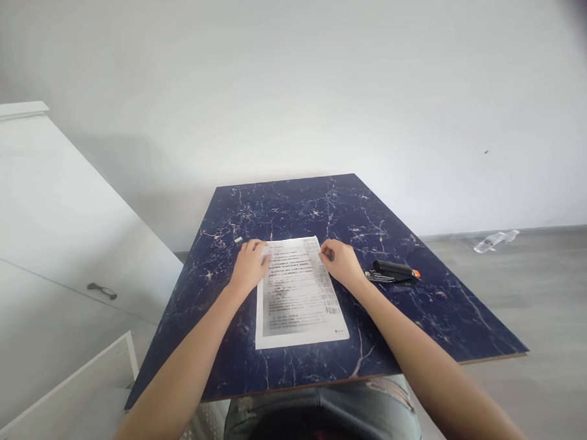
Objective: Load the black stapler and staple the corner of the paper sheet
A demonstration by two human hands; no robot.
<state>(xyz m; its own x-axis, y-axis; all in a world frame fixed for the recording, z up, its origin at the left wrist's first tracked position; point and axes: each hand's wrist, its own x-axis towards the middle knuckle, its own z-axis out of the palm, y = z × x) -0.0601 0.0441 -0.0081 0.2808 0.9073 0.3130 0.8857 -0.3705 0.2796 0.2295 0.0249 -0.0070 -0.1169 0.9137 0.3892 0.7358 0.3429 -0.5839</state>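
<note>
A printed sheet of paper [299, 294] lies flat in the middle of a dark blue marbled tabletop [235, 222]. My left hand [249, 266] rests on the sheet's top left corner, fingers curled around the edge. My right hand [340, 259] sits at the top right corner, fingers bent and pinched at the paper's edge. A black stapler with an orange tip [394, 271] lies just right of my right wrist. A small white scrap [238, 240] sits on the table beyond my left hand.
A white cabinet with a dark handle [102, 291] stands to the left, and a white panel [62, 399] leans below it. A crumpled plastic bottle [496, 240] lies on the grey floor at the right. A plain white wall is behind.
</note>
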